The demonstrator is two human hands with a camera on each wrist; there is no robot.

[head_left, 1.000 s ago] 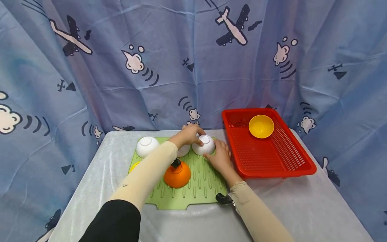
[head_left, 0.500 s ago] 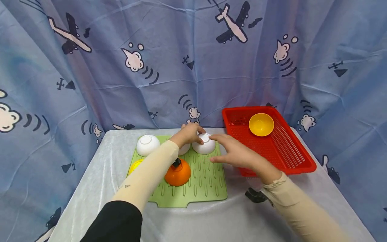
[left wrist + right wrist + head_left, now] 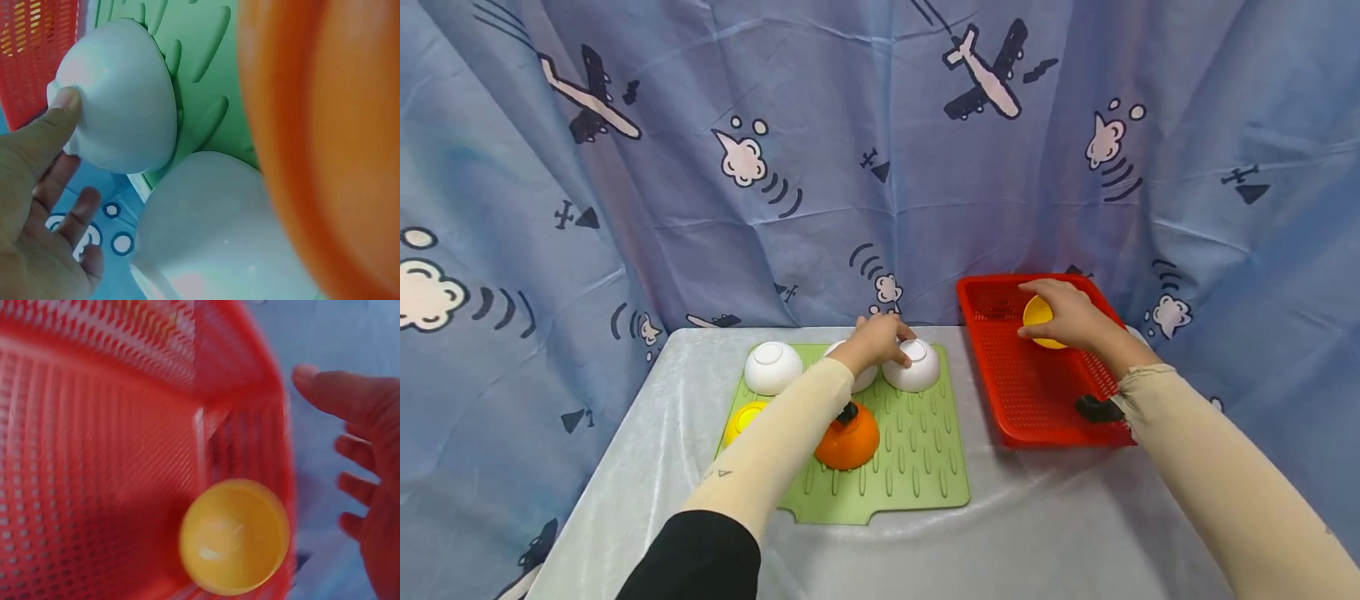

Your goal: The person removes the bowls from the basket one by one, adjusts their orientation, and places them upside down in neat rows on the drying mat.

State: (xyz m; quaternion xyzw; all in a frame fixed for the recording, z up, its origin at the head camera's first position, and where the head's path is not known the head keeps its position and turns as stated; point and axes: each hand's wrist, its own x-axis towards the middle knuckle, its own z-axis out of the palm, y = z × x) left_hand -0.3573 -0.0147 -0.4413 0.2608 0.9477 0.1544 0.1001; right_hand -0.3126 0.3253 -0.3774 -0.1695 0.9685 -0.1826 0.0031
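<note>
On the green mat (image 3: 917,467) my left hand (image 3: 874,343) pinches the foot of an upside-down white bowl (image 3: 917,377) between thumb and fingers; in the left wrist view the thumb presses against that bowl (image 3: 125,100). My right hand (image 3: 1071,317) is over the red basket (image 3: 1030,408), its thumb and fingers spread apart, holding nothing. It partly covers a yellow bowl (image 3: 1037,312) in the head view. In the right wrist view, the yellow bowl (image 3: 237,537) lies inside the basket with its mouth up, apart from the fingers.
Two more white bowls sit upside down along the mat's far side, one at left (image 3: 772,369). An orange bowl (image 3: 847,442) and a yellow bowl (image 3: 743,417) lie nearer, partly behind my left forearm. A patterned blue curtain (image 3: 820,167) hangs behind the table.
My right hand has let go of the white bowl and moved right, over the basket beside the yellow bowl. My left hand stays on the white bowl.
</note>
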